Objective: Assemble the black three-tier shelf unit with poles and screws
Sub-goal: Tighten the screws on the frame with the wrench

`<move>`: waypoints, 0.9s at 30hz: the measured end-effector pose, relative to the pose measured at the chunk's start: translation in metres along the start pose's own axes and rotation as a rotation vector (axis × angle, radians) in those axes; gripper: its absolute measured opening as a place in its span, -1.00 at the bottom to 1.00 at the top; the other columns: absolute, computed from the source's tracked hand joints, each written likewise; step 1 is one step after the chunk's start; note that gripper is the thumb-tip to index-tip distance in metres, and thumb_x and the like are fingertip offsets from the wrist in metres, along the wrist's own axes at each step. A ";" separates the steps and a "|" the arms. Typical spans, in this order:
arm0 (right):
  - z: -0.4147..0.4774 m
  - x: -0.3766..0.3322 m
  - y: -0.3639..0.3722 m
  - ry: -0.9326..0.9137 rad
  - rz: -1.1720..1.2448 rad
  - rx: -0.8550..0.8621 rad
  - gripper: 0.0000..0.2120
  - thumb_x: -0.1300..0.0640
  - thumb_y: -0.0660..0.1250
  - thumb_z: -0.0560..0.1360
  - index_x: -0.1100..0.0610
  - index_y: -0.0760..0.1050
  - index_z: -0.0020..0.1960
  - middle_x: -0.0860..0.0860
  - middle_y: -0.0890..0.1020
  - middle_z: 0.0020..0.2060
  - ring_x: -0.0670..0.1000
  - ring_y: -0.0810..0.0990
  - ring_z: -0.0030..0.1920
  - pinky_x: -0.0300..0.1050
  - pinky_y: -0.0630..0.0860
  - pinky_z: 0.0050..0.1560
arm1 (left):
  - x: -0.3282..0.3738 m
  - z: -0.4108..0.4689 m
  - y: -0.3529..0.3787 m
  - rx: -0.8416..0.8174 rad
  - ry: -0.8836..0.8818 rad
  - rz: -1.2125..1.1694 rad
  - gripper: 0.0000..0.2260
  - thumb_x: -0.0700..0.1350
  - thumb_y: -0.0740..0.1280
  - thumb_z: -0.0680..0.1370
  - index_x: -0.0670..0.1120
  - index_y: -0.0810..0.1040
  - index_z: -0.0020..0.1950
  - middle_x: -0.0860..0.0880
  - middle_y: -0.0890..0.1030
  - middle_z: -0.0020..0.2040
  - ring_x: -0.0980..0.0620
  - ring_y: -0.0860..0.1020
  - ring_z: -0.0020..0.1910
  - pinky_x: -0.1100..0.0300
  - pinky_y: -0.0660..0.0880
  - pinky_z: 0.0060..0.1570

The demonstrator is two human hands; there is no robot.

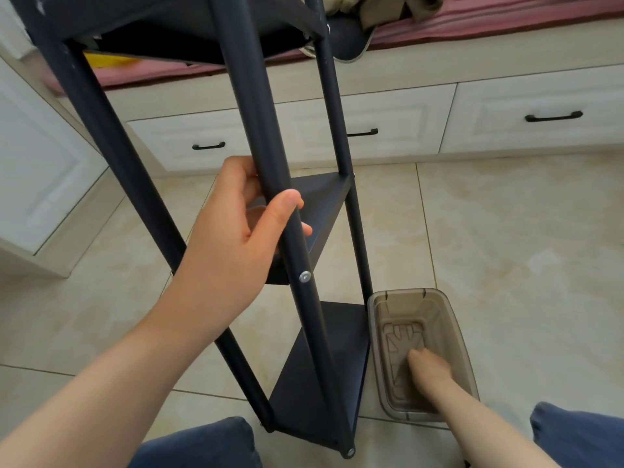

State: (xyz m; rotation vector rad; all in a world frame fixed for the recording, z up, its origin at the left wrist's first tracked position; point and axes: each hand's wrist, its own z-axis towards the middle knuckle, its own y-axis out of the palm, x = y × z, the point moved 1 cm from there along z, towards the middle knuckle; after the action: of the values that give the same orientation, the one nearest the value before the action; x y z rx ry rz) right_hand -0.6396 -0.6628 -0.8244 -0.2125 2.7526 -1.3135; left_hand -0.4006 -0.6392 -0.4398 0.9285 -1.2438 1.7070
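The black three-tier shelf unit [324,366] stands upright on the tiled floor [506,231] (triangular tiers, three poles). A brown bin [452,319] sits just beside its bottom tier. The left hand [233,238] curls fingers and thumb around the front pole [256,106], just above the middle tier. The right hand [430,368] is down in the bin, fingers seemingly at its bottom; whether they hold anything I cannot tell. A silver screw [305,276] sits in the pole just below the left fingers.

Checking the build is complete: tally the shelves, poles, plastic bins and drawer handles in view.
Shelves: 3
Poles: 3
Plastic bin: 1
Drawer handles: 3
Total: 10
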 end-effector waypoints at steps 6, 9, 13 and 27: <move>-0.003 -0.007 -0.033 0.016 -0.046 0.064 -0.62 0.38 0.05 0.58 0.18 0.46 0.31 0.09 0.60 0.22 0.12 0.61 0.18 -0.06 0.52 0.02 | -0.002 -0.004 -0.001 -0.002 0.007 0.005 -0.94 -0.03 0.28 0.66 0.11 0.42 0.10 0.06 0.65 -0.03 0.02 0.72 -0.10 0.18 0.67 -0.12; -0.001 -0.013 -0.064 0.012 -0.044 0.041 -0.62 0.37 0.07 0.57 0.18 0.43 0.33 0.09 0.58 0.23 0.12 0.59 0.18 -0.06 0.47 -0.03 | -0.001 -0.006 -0.003 0.004 -0.009 -0.002 -0.94 -0.05 0.28 0.66 0.09 0.43 0.10 0.07 0.65 -0.04 0.03 0.72 -0.11 0.17 0.67 -0.13; -0.007 -0.009 -0.128 0.046 -0.048 -0.045 -0.60 0.35 0.18 0.54 0.21 0.44 0.37 0.13 0.56 0.29 0.14 0.57 0.23 -0.03 0.53 0.12 | 0.000 -0.005 -0.005 0.029 -0.048 0.002 -0.95 -0.08 0.29 0.66 0.04 0.44 0.10 0.09 0.64 -0.06 0.03 0.72 -0.14 0.12 0.68 -0.16; -0.162 -0.015 -0.344 -0.302 0.551 0.373 -0.82 0.36 0.16 0.61 0.22 0.50 0.09 0.16 0.68 -0.15 0.01 0.61 -0.31 -0.23 0.56 -0.30 | 0.003 0.000 -0.016 0.104 -0.064 0.111 -0.90 -0.04 0.29 0.66 -0.01 0.44 0.14 -0.01 0.63 -0.17 0.11 0.68 -0.27 0.31 0.59 -0.33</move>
State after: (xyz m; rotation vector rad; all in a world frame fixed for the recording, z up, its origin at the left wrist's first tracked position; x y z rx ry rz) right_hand -0.6165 -0.7502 -0.4542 0.3230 2.0546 -1.4422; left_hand -0.3877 -0.6353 -0.4310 0.9985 -1.2793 1.8569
